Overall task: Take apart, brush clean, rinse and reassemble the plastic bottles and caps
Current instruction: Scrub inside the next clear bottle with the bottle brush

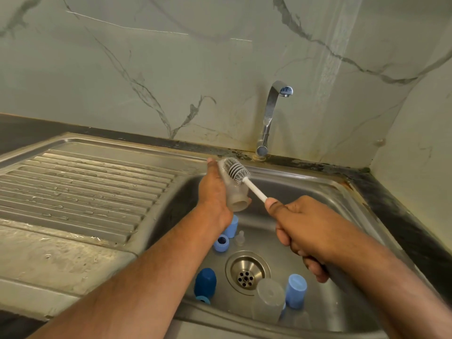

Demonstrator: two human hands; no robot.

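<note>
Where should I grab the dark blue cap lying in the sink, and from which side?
Grip the dark blue cap across its rounded body, coming straight down from above. It sits near the sink's front left wall, left of the drain, with a small light blue ring right against its near end, so pinching its left and right sides looks easiest. Both hands are busy now: left hand holds the clear bottle, right hand the brush.

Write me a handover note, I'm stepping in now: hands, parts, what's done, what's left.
Left hand holds a clear bottle over the sink. Right hand grips the brush, its head against the bottle's outside. In the sink: blue caps, another clear bottle. Tap is off. Done: bottles apart. Left: brushing, rinsing, reassembly.
</note>
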